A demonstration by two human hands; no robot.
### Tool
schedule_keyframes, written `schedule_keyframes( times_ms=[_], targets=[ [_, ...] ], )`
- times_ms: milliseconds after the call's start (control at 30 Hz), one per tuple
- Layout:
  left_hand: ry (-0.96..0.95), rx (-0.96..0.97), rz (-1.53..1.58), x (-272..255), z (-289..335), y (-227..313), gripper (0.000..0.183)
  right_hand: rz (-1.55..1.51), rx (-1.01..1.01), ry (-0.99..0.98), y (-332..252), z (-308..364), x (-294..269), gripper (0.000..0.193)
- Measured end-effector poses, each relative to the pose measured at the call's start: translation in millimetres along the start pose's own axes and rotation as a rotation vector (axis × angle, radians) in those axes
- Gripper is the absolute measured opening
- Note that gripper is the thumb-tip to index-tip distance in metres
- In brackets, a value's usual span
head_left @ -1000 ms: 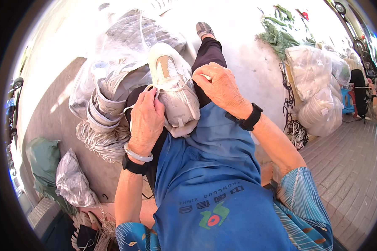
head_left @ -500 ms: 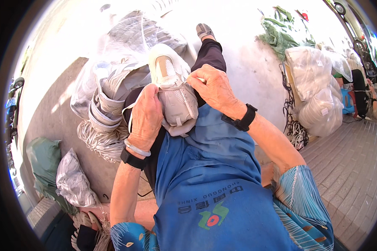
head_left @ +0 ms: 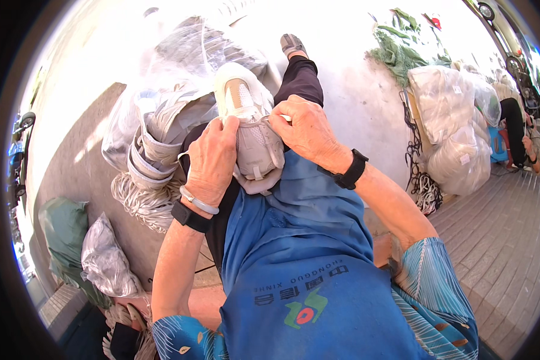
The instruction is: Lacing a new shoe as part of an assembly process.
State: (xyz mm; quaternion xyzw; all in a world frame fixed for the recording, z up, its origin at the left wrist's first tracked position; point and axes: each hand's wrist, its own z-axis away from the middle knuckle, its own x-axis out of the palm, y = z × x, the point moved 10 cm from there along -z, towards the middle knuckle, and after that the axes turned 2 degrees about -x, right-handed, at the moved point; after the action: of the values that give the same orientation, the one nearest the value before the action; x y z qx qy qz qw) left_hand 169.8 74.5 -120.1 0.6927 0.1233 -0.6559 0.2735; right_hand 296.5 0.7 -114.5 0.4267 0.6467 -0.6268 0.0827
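Observation:
A beige and white shoe (head_left: 257,153) rests on my lap, its pale toe end pointing away and its heel end toward me. A light shoelace (head_left: 255,118) crosses it between my hands. My left hand (head_left: 212,159) is closed at the left edge of the lacing, thumb and fingers pinched on the lace; a loop of pale lace shows beside that hand. On the other edge my right hand (head_left: 306,131) pinches the lace, with a short white end showing by its fingers. Exactly where the lace runs under the fingertips is hidden.
To the left lie stacked grey-white shoe parts (head_left: 153,150) and a bundle of pale laces (head_left: 139,198). Clear plastic bags (head_left: 447,99) stand at right, near a dark chain-like tangle (head_left: 411,144). A green sack (head_left: 64,231) sits at lower left. Another person (head_left: 537,150) sits far right.
My left hand has moved slightly up and toward the middle of the shoe, its fingers now over the lacing. My right hand has barely shifted. The shoe stays in place.

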Motion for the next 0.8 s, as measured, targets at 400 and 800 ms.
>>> schedule_keyframes(
  times_ms=[400, 800],
  targets=[
    [0.289, 0.213, 0.17, -13.1, 5.6, 5.3, 0.013, -0.1, 0.071, -0.071, 19.0, -1.7, 1.4, 0.017],
    [0.299, 0.196, 0.306, -21.7, 6.9, 5.5, 0.014, -0.173, -0.025, 0.024, 2.8, -3.8, -2.0, 0.013]
  ],
)
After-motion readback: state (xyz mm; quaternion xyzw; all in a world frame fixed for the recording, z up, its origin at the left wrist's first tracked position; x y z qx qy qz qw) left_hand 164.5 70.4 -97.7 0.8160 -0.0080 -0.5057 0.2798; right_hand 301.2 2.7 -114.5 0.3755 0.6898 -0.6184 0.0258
